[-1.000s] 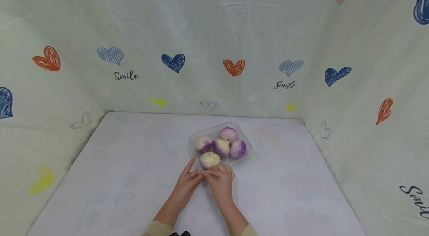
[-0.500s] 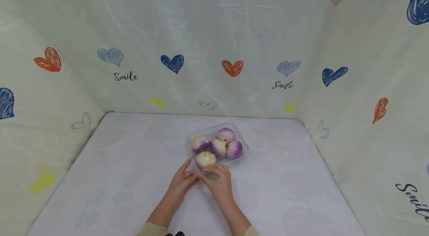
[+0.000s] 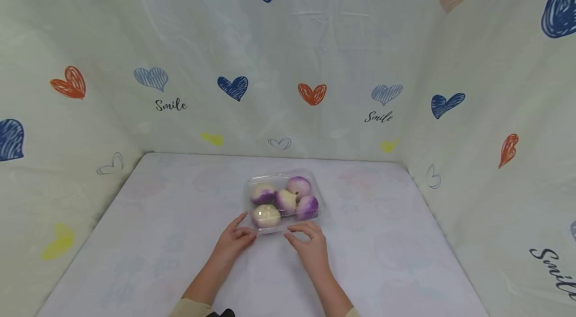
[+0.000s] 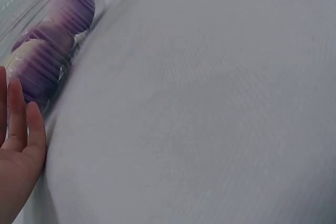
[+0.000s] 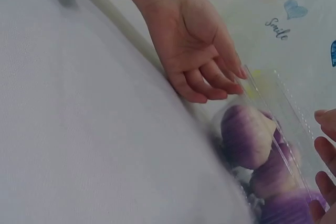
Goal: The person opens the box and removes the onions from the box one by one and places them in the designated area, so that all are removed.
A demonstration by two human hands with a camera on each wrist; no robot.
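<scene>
A clear plastic box [image 3: 297,218] holding several round purple-and-white vegetables [image 3: 285,201] lies on the table. My left hand [image 3: 229,244] grips its front left corner, thumb at the lid edge and a finger along the side; in the right wrist view the left hand [image 5: 194,51] has curled fingers beside the box. My right hand [image 3: 313,247] is at the front edge towards the right, thumb and forefinger slightly apart. Spread fingers of that right hand [image 5: 326,156] show in the right wrist view, by the lid. The left wrist view shows the left hand [image 4: 21,150] near the box [image 4: 86,30].
A white table [image 3: 180,207] extends around the box. Fabric walls [image 3: 270,47] with printed hearts and words stand behind it and at both sides.
The hands, close together at the box's near corner before, are now apart, the right one having moved right. The box has turned so its front edge faces me more squarely, and has shifted slightly left.
</scene>
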